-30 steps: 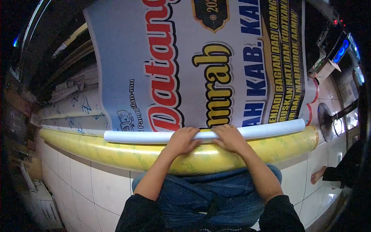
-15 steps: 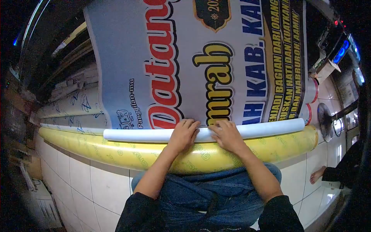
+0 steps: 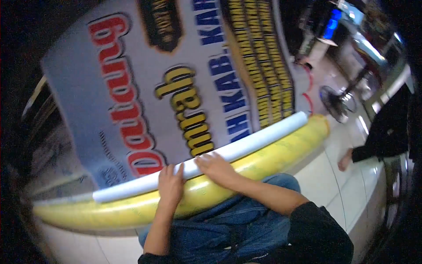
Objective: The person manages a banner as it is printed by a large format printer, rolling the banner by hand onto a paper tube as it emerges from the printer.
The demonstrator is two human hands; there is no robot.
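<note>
A large printed banner with red, yellow and blue lettering spreads out ahead of me. Its near end is wound into a long white roll, which rests along a thick yellow plastic-wrapped roll in front of my knees. My left hand lies over the middle of the white roll, its fingers bent across the top. Just to the right, my right hand curls over the same roll. The undersides of both hands are hidden.
At the right, a person's bare foot and dark clothing show on the white tiled floor. A fan stands beyond the banner's right side, near a blue-lit device. More wrapped rolls lie under the banner at left.
The view has swung to the right and tilted, so the banner and rolls now slant. More of the person at right shows. Both hands are still on the white roll.
</note>
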